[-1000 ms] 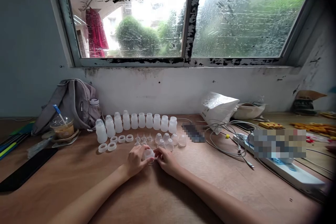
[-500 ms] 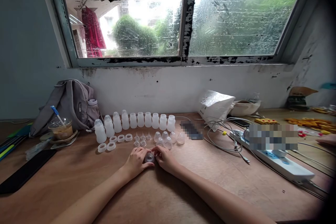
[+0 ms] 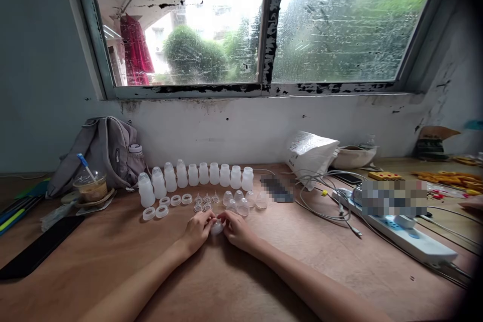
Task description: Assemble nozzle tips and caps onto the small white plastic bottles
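My left hand (image 3: 198,227) and my right hand (image 3: 234,228) meet at the middle of the table, fingers pinched on a small translucent baby bottle part (image 3: 216,228). It is round and somewhat blurred, and the fingertips cover its far edge. Just beyond the hands stand several clear nipples (image 3: 207,200) with thin pointed tips. Several clear dome caps (image 3: 243,207) are grouped behind my right hand. White collar rings (image 3: 162,211) lie to the left of the nipples. Behind all these, a curved row of frosted baby bottles (image 3: 193,175) stands upright; the leftmost ones have domed tops.
On the left are a grey backpack (image 3: 107,148), an iced drink cup (image 3: 90,187) and a black flat object (image 3: 41,246). To the right lie a white pouch (image 3: 311,158), coiled cables (image 3: 324,201) and a power strip (image 3: 422,242). A partial hand (image 3: 473,205) shows at the right edge.
The small bottle part has tipped and now shows a smoother rounded side towards me. My left thumb has moved up from its near side towards its far edge.
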The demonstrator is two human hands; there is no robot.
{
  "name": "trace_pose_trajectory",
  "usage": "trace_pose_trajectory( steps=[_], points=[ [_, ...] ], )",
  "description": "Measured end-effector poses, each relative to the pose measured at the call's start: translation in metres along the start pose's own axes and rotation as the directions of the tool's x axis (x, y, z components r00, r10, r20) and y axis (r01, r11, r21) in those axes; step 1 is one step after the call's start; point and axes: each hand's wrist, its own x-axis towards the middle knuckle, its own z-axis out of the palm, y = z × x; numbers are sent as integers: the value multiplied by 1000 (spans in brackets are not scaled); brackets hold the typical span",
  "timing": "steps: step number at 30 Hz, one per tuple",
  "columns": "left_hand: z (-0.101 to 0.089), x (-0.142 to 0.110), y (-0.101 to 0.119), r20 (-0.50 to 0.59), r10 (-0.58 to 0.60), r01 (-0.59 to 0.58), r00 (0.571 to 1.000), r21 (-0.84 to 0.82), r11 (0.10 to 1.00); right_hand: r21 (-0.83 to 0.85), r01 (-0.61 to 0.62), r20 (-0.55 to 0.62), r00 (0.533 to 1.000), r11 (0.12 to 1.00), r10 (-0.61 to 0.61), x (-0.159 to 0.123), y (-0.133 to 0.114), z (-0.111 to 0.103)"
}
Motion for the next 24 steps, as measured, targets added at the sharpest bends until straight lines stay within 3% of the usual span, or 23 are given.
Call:
trace_pose_trajectory(
  steps=[3, 9, 13, 18, 24],
  points=[
    [-1, 1, 0, -8, -80, 78, 997, -162, 984, 27, 45, 14, 999, 999, -46, 1, -7, -2],
    [1, 2, 3, -1, -177, 158, 984, -448, 880, 91, -90, -97, 990, 992, 99, 4, -14, 0],
    [-2, 1, 4, -69, -207, 156, 976, -438, 885, 158, -151, -164, 971, 976, 177, 6, -13, 1],
    [-3, -2, 6, 15, -127, 122, 992, -401, 908, 186, -191, -160, 962, 964, 221, 7, -11, 0],
    [9, -1, 1, 50, -140, 148, 989, -430, 891, 158, -206, -108, 969, 966, 224, 6, -6, 3]
  ],
)
